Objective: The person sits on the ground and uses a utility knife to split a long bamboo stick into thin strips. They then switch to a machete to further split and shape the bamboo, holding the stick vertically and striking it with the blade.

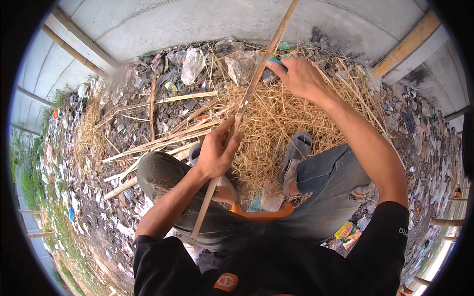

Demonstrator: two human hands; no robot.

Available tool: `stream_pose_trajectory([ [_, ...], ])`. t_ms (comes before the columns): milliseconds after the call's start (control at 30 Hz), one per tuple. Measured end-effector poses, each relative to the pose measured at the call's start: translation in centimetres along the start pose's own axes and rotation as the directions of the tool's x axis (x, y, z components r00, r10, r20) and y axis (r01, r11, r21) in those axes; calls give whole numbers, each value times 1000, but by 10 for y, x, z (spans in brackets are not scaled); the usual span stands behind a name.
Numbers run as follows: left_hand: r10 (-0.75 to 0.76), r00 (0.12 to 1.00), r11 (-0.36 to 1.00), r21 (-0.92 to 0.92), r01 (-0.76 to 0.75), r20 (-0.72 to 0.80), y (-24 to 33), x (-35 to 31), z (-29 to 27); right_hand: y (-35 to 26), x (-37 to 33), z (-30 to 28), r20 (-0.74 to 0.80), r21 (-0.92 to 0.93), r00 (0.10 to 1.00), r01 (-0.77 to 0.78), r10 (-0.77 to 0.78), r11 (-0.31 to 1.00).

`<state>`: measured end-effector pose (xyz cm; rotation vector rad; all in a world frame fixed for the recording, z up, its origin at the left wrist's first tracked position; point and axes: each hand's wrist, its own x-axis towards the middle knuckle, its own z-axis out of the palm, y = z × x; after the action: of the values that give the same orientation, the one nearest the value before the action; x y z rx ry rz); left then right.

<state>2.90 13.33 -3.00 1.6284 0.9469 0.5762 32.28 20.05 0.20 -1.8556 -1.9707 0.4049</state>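
A long, thin bamboo strip (205, 209) slants from the top of the view down over my left thigh. Around its middle, my left hand (217, 150) is closed, fingers and thumb pinching it. My right hand (303, 79) is farther up and to the right, wrapped round the teal handle (278, 62) of what looks like a knife. Its blade seems to lie against the strip, though I cannot make out its full outline. Below the hands, a heap of straw-like shavings (271, 123) spreads between my sandalled feet.
Split bamboo strips (163, 143) lie left of the shavings, beside a thicker pole (121, 188). A pale rock (242, 66) sits near the grey wall (197, 22). Plastic litter covers the ground on both sides. Something orange (264, 214) shows between my legs.
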Motion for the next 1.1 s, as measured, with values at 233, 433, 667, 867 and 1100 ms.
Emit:
stream_pose_trajectory([
  [233,52,996,998,-48,-49,67,-1,-1,1,29,-6,-18,-103,-99,994,31,-41,995],
  [433,69,993,989,-139,-55,95,-5,-7,-2,22,-24,-7,-79,20,995,58,-56,998],
  [667,48,998,991,-124,-43,40,-7,1,-4,-39,-63,8,119,148,962,228,-246,962],
  [867,54,997,991,-126,-47,50,0,2,2,-63,-86,17,279,218,921,215,-272,952],
  [1100,2,995,982,-186,16,100,-8,3,-2,-44,-77,38,103,19,922,372,-372,928],
])
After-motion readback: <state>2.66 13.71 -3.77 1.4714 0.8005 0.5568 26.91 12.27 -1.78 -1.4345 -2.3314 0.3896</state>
